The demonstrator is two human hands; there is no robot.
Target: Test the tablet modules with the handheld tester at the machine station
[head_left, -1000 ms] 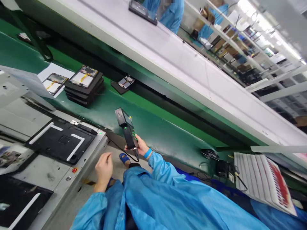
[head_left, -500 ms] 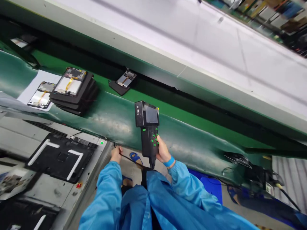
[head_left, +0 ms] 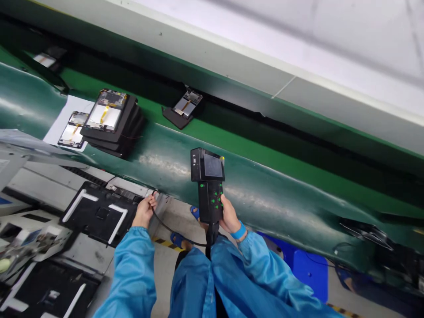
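My right hand (head_left: 228,215) grips the handle of a black handheld scanner (head_left: 208,183) with a small screen and green buttons, held upright in front of the green conveyor belt (head_left: 265,203). A black cable (head_left: 172,229) runs from the scanner's base in a loop to my left hand (head_left: 145,211), which is closed around it beside the corner of a grey machine (head_left: 82,247). Both arms wear blue sleeves, and a blue band sits on my right wrist.
A stack of black trays with opened tablets (head_left: 111,121) lies on the belt at the left, next to one tablet on white paper (head_left: 73,132). Another opened device (head_left: 183,110) lies further back. A black fixture plate (head_left: 99,212) sits on the machine.
The view swung down and left. The scanner moved up to centre and turned upright. My left hand rose from my lap and took hold of the cable.
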